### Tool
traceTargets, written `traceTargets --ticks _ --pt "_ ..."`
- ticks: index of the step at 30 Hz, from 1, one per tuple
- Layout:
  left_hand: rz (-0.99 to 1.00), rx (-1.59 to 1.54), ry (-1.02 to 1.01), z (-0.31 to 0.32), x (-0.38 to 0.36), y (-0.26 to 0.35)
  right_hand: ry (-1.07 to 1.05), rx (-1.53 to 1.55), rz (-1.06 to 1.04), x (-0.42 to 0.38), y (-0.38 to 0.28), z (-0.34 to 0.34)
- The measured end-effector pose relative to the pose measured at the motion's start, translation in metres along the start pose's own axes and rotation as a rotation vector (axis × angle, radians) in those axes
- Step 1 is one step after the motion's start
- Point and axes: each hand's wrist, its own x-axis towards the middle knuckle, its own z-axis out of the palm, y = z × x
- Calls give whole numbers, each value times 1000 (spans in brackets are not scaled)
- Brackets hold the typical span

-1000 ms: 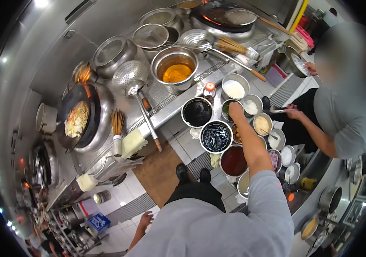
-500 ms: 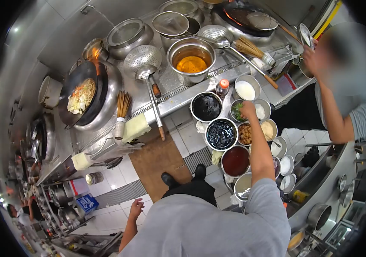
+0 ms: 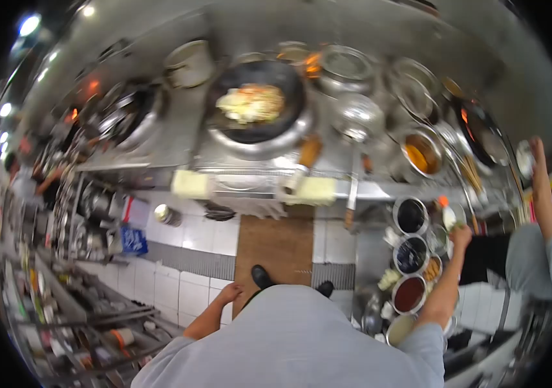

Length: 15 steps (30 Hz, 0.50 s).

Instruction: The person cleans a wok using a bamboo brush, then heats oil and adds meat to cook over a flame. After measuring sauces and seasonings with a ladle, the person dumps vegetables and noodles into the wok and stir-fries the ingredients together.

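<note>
My right hand [image 3: 461, 237] is closed over the sauce and seasoning containers, with a bit of green herbs [image 3: 457, 226] showing at its fingertips. Beside it stand a pot of dark liquid [image 3: 411, 216], a pot of glossy black sauce [image 3: 411, 253], a pot of dark red sauce [image 3: 410, 293] and a bowl of brown pieces [image 3: 432, 269]. Low at my left side hangs my left hand [image 3: 229, 293], holding nothing, its fingers loosely apart. Ahead, a black wok [image 3: 269, 129] on the stove holds noodles with pale vegetables [image 3: 250, 103].
On the steel counter lie a perforated strainer [image 3: 356, 116], a bamboo brush [image 3: 309, 152] and folded cloths [image 3: 191, 185]. A pot of orange oil [image 3: 422, 154] stands farther right. Flames [image 3: 313, 64] show behind the wok. A co-worker's arm [image 3: 546, 200] is at the right edge.
The view has swung left, so the wok now sits near the middle. My right hand has lifted out of the bowl of green herbs with some in its fingers.
</note>
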Motion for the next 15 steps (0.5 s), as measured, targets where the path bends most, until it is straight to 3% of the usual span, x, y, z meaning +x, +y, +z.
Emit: traceTargets --ticks 1,3,5,6,7,8,10,15 --pt "9 -18 14 -12 1 0 8 175 -89 7 -20 1" --pt "28 -77 73 -41 24 -24 -7 168 -92 5 -109 5" --pt "44 -113 97 -65 31 -39 -85 353 -349 17 -189 26" --pt "36 -192 142 -80 28 -40 -134 370 -220 -16 -259 30" --pt "31 -268 186 -95 25 -39 -263 521 -322 -22 -305 48" --pt "-24 -330 180 -110 22 -41 -264 666 -258 -27 -355 76" --pt "-47 -329 208 -136 20 -65 -441 711 -322 -119 -483 96" --pt "-214 -578 296 -180 -6 -115 -739 940 -363 -175 -663 223"
